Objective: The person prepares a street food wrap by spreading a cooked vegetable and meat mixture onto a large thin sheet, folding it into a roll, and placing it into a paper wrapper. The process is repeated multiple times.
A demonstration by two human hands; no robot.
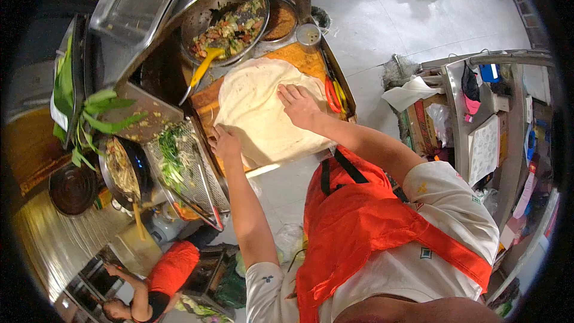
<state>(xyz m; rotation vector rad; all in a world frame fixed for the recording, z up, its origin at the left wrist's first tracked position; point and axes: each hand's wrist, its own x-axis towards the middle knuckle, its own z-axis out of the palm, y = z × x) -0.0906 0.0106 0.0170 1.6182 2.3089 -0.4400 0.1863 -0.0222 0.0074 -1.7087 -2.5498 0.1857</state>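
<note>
A large, thin, pale flatbread or dough sheet (264, 119) lies on a wooden board (207, 107), with shallow wrinkles across its upper part. Its lower edge reaches the board's front edge. My right hand (299, 106) rests palm down on the sheet, right of its middle, with the fingers extended. At the sheet's left edge is my left hand (225, 142), fingers bent; whether they pinch the sheet is hidden. Behind the board, a metal bowl (228, 31) holds a chopped mixed filling and a yellow-handled spatula (206, 68).
Red-handled scissors (332, 94) lie along the board's right edge. A pan of brown crumbly food (280, 20) and a metal cup (308, 36) stand behind. Leftward are chopped greens (172, 161) on a perforated tray and a wok (121, 170). Another person (157, 278) is at lower left.
</note>
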